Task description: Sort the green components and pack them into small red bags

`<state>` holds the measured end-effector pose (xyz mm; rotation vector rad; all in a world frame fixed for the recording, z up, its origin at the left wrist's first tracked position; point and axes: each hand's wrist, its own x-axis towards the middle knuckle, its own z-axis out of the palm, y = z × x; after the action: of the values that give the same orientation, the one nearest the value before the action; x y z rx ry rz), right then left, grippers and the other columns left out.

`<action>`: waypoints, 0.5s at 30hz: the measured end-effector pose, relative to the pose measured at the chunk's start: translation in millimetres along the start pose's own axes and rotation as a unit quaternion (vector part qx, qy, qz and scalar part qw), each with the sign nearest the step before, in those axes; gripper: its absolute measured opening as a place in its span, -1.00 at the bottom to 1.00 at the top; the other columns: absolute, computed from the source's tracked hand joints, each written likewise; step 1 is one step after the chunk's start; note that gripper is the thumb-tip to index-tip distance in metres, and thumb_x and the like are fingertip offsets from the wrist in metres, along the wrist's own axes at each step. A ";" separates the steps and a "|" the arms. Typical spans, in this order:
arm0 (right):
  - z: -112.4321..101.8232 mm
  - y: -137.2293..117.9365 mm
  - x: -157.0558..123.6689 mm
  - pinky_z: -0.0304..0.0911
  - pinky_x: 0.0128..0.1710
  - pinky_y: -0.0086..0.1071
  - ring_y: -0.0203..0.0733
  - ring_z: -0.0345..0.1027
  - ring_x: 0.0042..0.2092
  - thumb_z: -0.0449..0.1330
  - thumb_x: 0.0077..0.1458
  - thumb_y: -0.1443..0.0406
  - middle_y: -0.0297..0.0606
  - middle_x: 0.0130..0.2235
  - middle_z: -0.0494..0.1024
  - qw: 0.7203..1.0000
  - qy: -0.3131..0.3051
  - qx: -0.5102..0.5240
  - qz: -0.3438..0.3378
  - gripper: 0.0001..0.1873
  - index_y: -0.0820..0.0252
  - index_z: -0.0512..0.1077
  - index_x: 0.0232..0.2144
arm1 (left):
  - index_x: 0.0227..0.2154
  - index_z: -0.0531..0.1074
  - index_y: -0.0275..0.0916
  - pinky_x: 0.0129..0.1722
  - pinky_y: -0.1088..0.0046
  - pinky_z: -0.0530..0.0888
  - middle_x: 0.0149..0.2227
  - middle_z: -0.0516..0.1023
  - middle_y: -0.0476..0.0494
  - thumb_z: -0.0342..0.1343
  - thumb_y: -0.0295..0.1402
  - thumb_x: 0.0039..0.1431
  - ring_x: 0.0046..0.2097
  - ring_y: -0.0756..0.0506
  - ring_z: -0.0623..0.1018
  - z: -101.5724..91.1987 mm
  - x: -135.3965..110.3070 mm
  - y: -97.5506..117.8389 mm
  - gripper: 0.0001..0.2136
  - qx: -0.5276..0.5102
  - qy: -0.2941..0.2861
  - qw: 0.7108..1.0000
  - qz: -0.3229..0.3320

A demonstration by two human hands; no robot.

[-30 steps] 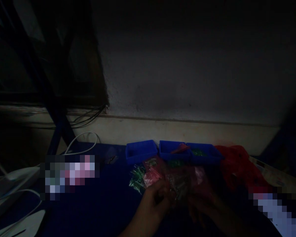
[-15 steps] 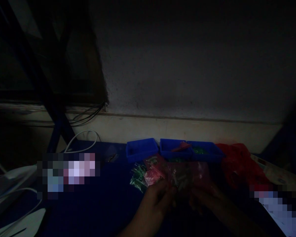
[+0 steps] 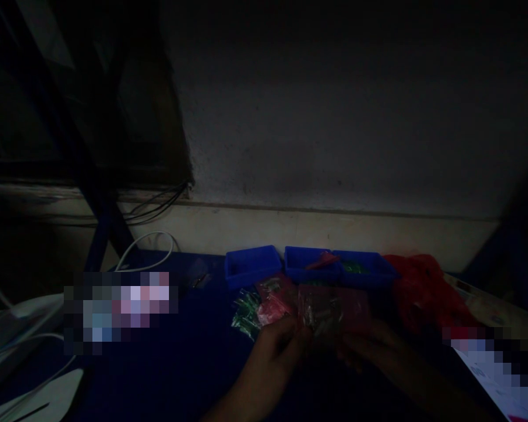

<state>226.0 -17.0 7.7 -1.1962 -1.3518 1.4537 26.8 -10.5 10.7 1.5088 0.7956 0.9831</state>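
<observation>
A translucent pink plastic bag (image 3: 354,306) with small greyish pieces inside is held up over the blue table. My left hand (image 3: 278,347) pinches its lower left corner, the fingers closed. At the lower right edge, my right hand (image 3: 372,343) grips the bag between thumb and fingers; deep shadow hides part of them. Just beyond my left hand lie another pink bag (image 3: 273,305) and a heap of green packets (image 3: 245,313), both shiny.
Three blue trays stand along the wall: a left tray (image 3: 253,265), a middle tray (image 3: 297,268) with a pink bag, and a right tray (image 3: 381,271) with green packets. A red plastic bag (image 3: 426,293) lies at right. White cables (image 3: 147,235) run at left.
The pink bag has turned a little and lies flatter, with its pieces showing more clearly. My left hand has shifted slightly up; my right hand's fingers have straightened somewhat along the bag.
</observation>
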 end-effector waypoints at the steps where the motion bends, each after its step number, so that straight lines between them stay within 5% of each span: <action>1: 0.4 0.5 0.4 0.30 -0.40 -0.31 -0.22 0.36 -0.46 0.25 -0.14 0.06 -0.31 -0.50 0.51 1.000 0.001 0.006 -0.005 -0.71 0.17 0.51 -0.50 | -0.50 0.36 -0.28 -0.51 0.57 0.17 -0.55 0.26 0.04 -0.02 -0.16 0.17 -0.49 0.02 0.22 0.1 0.0 0.7 -0.71 -0.006 0.001 1.000 0.002; 7: 0.6 7.4 4.7 0.28 -0.41 -0.32 -0.23 0.36 -0.46 0.20 -0.07 0.08 -0.30 -0.47 0.54 1.000 -0.011 0.001 -0.009 -0.74 0.12 0.53 -0.50 | -0.44 0.43 -0.27 -0.49 0.56 0.21 -0.54 0.34 0.04 0.07 -0.22 0.09 -0.51 0.02 0.25 2.4 3.6 4.9 -0.80 -0.045 -0.017 0.999 -0.024; 15: 8.9 9.1 5.3 0.24 -0.50 -0.35 -0.21 0.36 -0.51 0.21 -0.12 -0.03 -0.25 -0.51 0.54 0.999 -0.030 -0.015 -0.013 -0.61 0.17 0.54 -0.48 | -0.56 0.40 -0.28 -0.58 0.58 0.16 -0.64 0.27 0.07 0.10 -0.11 0.03 -0.57 0.04 0.22 1.7 2.5 2.7 -0.70 -0.035 0.034 0.998 -0.028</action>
<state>216.5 -15.0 -2.1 -1.1579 -1.4300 1.4665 29.3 -9.4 13.7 1.3925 0.8398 1.0142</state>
